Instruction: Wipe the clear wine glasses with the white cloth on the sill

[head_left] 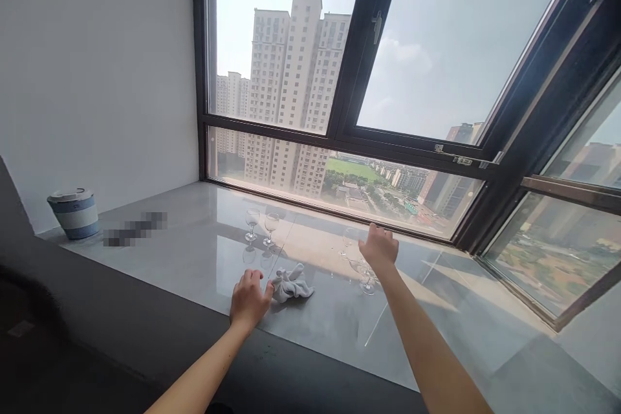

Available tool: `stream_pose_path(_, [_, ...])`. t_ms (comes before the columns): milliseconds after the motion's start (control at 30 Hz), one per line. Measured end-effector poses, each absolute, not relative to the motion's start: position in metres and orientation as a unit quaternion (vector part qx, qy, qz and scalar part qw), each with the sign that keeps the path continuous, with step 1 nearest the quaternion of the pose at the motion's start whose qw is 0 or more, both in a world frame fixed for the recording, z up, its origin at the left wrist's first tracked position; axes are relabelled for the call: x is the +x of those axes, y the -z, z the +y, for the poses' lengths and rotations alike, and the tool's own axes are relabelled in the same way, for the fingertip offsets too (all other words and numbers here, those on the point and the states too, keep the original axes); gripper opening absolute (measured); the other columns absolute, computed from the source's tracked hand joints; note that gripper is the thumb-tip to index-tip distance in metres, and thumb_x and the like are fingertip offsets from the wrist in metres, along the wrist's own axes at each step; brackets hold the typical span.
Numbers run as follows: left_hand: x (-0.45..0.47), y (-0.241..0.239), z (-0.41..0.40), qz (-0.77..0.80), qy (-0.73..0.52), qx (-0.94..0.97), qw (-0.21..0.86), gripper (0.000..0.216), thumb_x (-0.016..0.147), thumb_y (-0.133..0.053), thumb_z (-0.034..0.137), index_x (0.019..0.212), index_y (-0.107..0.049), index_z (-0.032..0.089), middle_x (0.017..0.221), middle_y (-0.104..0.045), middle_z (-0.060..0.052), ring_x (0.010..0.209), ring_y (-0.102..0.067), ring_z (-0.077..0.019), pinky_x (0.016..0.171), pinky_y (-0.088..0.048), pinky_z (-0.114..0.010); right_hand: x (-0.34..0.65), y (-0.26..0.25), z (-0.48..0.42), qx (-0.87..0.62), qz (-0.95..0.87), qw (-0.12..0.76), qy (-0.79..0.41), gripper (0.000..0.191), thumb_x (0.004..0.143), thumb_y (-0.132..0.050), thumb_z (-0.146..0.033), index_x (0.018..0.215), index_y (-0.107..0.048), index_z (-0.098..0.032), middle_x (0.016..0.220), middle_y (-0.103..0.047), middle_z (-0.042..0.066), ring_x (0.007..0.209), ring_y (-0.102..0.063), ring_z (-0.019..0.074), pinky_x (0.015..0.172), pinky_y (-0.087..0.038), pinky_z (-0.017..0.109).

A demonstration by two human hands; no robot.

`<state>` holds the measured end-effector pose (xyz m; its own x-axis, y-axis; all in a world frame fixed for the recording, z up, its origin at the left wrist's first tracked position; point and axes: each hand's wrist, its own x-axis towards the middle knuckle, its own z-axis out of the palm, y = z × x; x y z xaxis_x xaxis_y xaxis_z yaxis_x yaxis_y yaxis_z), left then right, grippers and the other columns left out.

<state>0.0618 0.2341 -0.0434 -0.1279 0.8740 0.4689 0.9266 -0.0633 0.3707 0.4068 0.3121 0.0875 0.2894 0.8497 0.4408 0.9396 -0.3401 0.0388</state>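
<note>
I count four stemmed glasses on the pale stone ledge [169, 252] under the window. Two stand upright side by side towards the middle, the first glass [251, 223] and the second glass [270, 228], close together and apart from both hands. The other two sit at the right hand [379, 249]: the third glass [347, 242] is just to the left of the knuckles, and the fourth glass [367, 279] is on the near side, under the wrist. Both are clear and partly hidden, so I can't make out their outlines fully. I see the right hand from the back with its fingers curled downward over those two glasses, and I cannot tell whether they are closed on a stem or only hovering. There is one white cloth [291, 284], crumpled in a small heap on the ledge between the two hands. The left hand [250, 301] lies palm down near the front edge, fingers loosely apart and gripping nothing, with the thumb just beside the cloth; I cannot say if they touch. One blue-and-white bin [72, 212] stands at the far left end of the ledge against the wall, well apart from everything else. One dark window frame [339, 136] runs behind it all.
</note>
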Motion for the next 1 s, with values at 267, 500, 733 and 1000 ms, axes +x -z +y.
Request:
stream_pose_path(267, [0.062,0.041,0.234,-0.687,0.300,-0.660,0.038,0.021,0.091,-0.049,0.036,0.097,-0.059,0.019,0.101,-0.059,-0.008,0.092,-0.058,-0.0233,0.078,-0.039,-0.034,0.426,-0.062,0.253,-0.850,-0.507,0.141,0.038,0.077,0.088,-0.052,-0.053,0.149,-0.022,-0.016,0.127,-0.055,0.019,0.114,-0.056,0.0318,0.081,-0.048,0.040])
stream_pose_path(500, [0.061,0.042,0.235,-0.681,0.300,-0.666,0.046,0.024,0.092,-0.047,0.038,0.097,-0.059,0.017,0.099,-0.058,-0.008,0.090,-0.058,-0.0236,0.077,-0.040,-0.034,0.430,-0.048,0.247,-0.843,-0.502,0.192,0.019,0.067,0.090,-0.047,-0.042,0.148,-0.021,-0.020,0.134,-0.051,0.017,0.114,-0.058,0.0282,0.078,-0.048,0.036])
stream_pose_path(733, [0.061,0.040,0.233,-0.677,0.312,-0.665,0.042,0.023,0.092,-0.047,0.036,0.097,-0.059,0.017,0.100,-0.059,-0.008,0.091,-0.058,-0.0232,0.077,-0.040,-0.033,0.425,-0.045,0.236,-0.828,-0.491,0.258,0.081,0.067,0.084,-0.055,-0.039,0.143,-0.031,-0.018,0.140,-0.042,0.018,0.128,-0.041,0.0335,0.092,-0.044,0.042])
stream_pose_path(1000, [0.060,0.036,0.231,-0.662,0.331,-0.672,0.016,0.023,0.096,-0.039,0.028,0.103,-0.059,0.019,0.104,-0.061,-0.009,0.095,-0.058,-0.0228,0.081,-0.039,-0.033,0.311,0.005,0.211,-0.614,-0.694,0.372,0.048,0.062,0.083,-0.053,-0.029,0.141,-0.036,-0.019,0.136,-0.048,0.012,0.129,-0.041,0.0266,0.109,-0.037,0.040])
